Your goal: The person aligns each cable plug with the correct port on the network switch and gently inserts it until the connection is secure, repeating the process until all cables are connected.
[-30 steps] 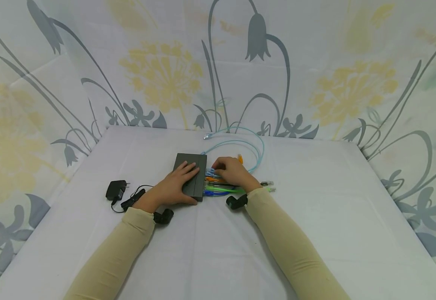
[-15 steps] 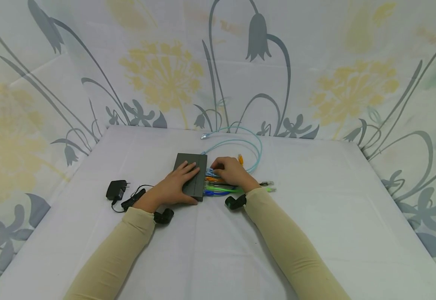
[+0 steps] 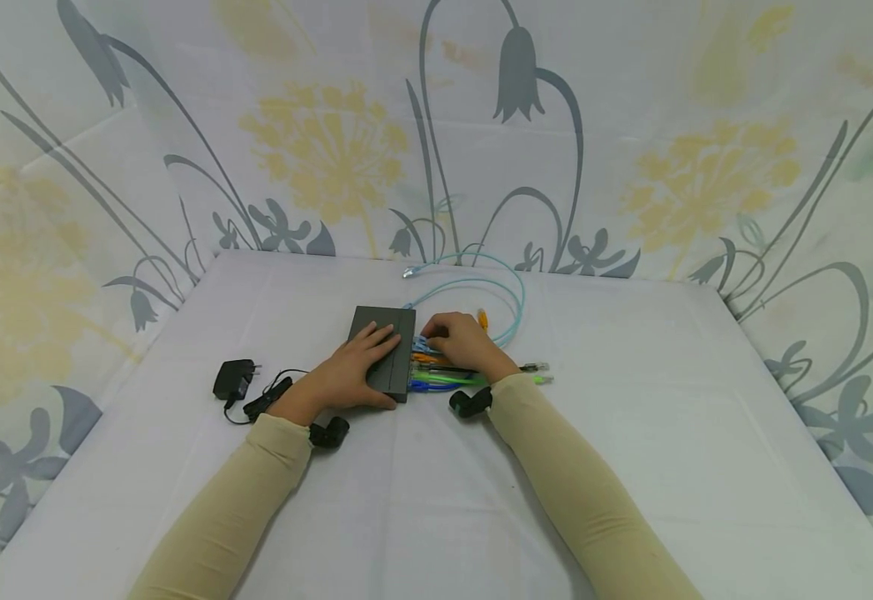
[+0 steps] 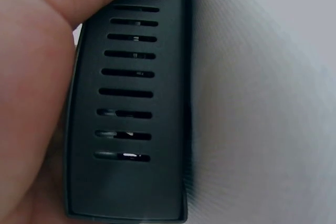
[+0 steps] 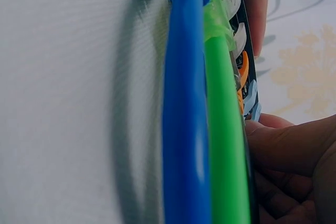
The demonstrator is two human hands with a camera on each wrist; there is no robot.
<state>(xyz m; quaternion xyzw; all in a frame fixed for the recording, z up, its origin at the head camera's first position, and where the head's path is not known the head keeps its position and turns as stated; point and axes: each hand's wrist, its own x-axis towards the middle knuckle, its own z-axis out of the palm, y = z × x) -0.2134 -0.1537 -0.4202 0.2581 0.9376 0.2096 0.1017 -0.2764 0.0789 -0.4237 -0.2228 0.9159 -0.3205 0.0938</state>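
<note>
A dark network switch lies on the white table. My left hand rests across its top with fingers spread, the thumb at the near edge; its slotted side panel fills the left wrist view. At the switch's right side my right hand pinches a light blue network cable plug between thumb and finger, close against the port row. Nearer me along that row sit an orange plug, a green cable and a blue cable. How deep the pinched plug sits is hidden.
A loop of light blue cable lies behind, one plug loose. Other loose ends include an orange plug, a clear plug and a green plug. A black power adapter lies left beside its bundled cord.
The light blue cable loop has shifted slightly left. Both hands stay nearly in place, with my right wrist edging a little to the left.
</note>
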